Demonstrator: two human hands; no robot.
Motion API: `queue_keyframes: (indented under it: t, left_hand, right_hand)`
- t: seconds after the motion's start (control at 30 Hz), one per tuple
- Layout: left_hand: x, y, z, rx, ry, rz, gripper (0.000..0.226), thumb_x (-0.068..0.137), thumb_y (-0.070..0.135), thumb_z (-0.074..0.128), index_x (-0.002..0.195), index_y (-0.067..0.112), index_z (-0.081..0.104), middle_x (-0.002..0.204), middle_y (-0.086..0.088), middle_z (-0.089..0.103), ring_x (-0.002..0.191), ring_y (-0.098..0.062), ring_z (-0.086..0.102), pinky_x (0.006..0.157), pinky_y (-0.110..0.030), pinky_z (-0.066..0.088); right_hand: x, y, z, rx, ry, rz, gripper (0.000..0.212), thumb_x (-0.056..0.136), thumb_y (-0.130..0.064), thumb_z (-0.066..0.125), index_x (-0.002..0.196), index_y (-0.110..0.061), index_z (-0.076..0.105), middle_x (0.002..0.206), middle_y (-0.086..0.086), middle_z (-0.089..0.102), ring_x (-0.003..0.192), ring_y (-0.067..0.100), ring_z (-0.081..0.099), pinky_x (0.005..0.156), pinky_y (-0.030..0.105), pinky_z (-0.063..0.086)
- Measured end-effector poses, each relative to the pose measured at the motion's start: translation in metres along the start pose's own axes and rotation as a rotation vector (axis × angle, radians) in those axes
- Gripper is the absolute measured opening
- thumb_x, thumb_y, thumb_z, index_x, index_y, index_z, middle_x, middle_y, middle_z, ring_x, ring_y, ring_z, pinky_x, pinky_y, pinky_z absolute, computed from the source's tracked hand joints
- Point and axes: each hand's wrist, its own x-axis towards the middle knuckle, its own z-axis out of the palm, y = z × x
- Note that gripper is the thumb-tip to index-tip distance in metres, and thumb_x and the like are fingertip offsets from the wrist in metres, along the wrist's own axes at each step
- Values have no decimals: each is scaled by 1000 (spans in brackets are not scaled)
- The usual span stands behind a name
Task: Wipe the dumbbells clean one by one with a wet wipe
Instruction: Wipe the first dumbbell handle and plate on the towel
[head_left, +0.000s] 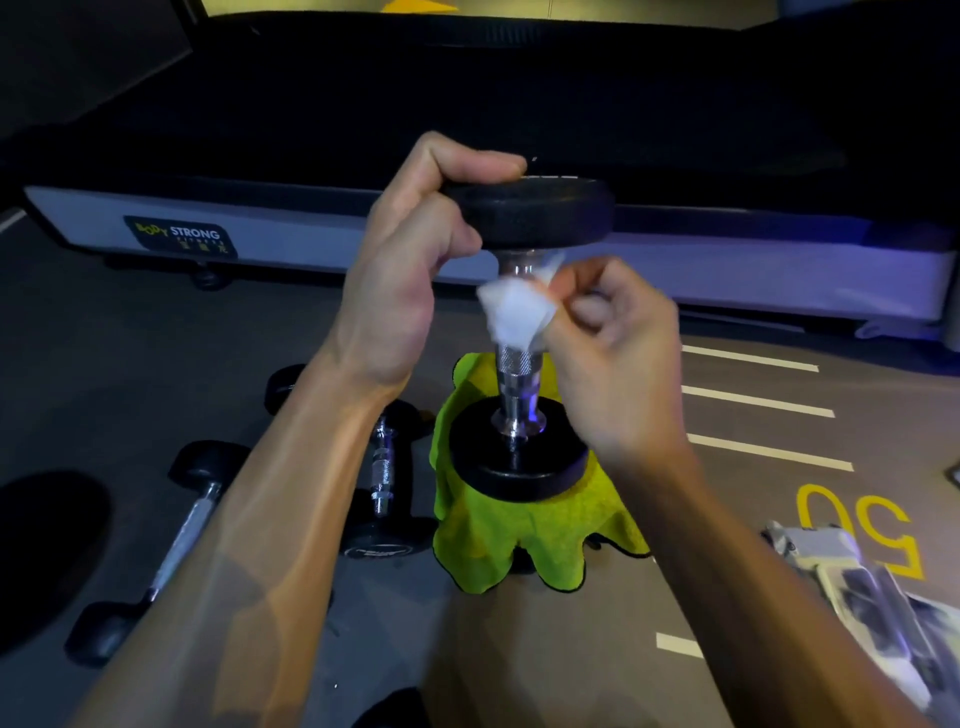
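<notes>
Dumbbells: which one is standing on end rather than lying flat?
The dumbbell on the green cloth, its top plate gripped by the left hand. The two other dumbbells lie flat on the floor to its left.

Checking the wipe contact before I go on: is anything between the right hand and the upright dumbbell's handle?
Only the wet wipe itself: the right hand pinches it against the chrome handle of the dumbbell, which the left hand holds by its top.
</notes>
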Motion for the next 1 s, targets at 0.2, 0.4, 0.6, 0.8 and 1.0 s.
queue_keyframes:
  t: [0.2,0.4,0.6,0.8,1.0]
  left_hand:
    - [-2,0,-5,46,31,3,35,73,27,48,102,27,67,132,-11,69,131,-30,58,109,-47,45]
    - [-3,1,-5,59,31,-11,34,74,27,48,102,29,66,134,-20,65,129,-37,56,105,-43,45]
    - [-3,2,-2,87,-26,-16,33,78,19,48,106,23,64,126,-24,64,122,-30,59,106,-49,48]
    - [-1,-1,-5,35,18,-19,34,73,27,48,101,30,67,124,-13,69,119,-21,58,100,-37,45]
    - [0,-1,-7,80,63,-10,38,81,12,34,104,26,61,139,-1,57,122,-4,55,96,-21,41]
  right_hand:
    - [-8,11,8,87,12,40,27,91,-8,81,87,-10,54,73,14,67,65,12,57,61,35,47]
    - [-15,13,3,-195,-3,-15,32,86,-32,83,82,-19,54,79,9,71,76,35,69,70,58,56]
    - [3,1,15,59,43,-50,22,94,-9,76,88,-9,55,77,6,69,68,11,59,66,33,47]
    - [-4,18,-8,59,-182,71,26,96,-9,75,85,-11,51,89,34,67,77,25,57,71,44,48]
    - [-21,42,-31,-62,-417,175,25,90,-23,76,88,-12,53,96,20,77,84,27,70,83,53,57]
